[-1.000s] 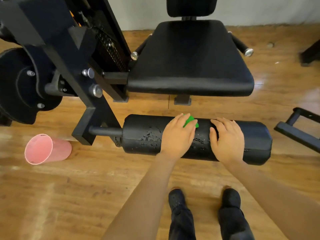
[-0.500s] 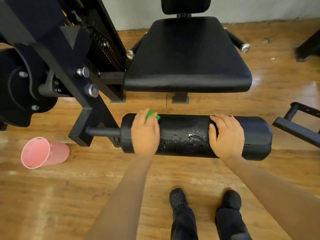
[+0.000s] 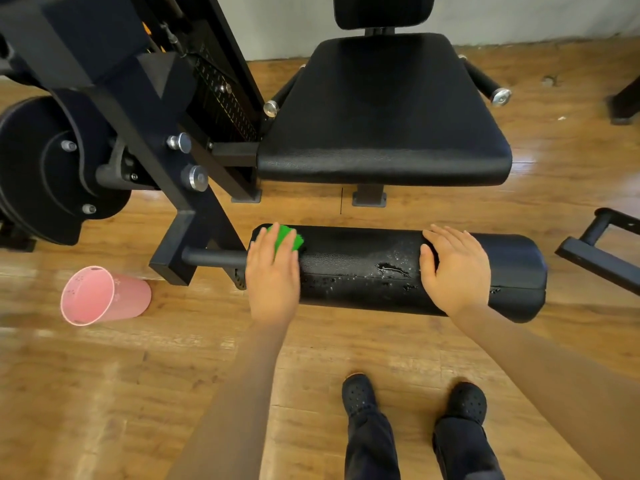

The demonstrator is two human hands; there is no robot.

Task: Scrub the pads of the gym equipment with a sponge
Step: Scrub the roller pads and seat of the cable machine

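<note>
Two hands lie on the black roller pad (image 3: 360, 268): the left hand (image 3: 273, 275) presses a green sponge (image 3: 286, 236) flat-fingered at the pad's left end, the right hand (image 3: 453, 268) rests open toward its right end. Water beads (image 3: 393, 270) sit between them. Left of the pad, a pink cup (image 3: 104, 295) lies on the floor.

A gym: beyond the fingers stands a black weight machine with a padded seat (image 3: 381, 133), steel frame (image 3: 145, 109) and cam wheel (image 3: 45, 168), its roller pad (image 3: 363, 268) under them, on wood-plank flooring (image 3: 104, 393).
</note>
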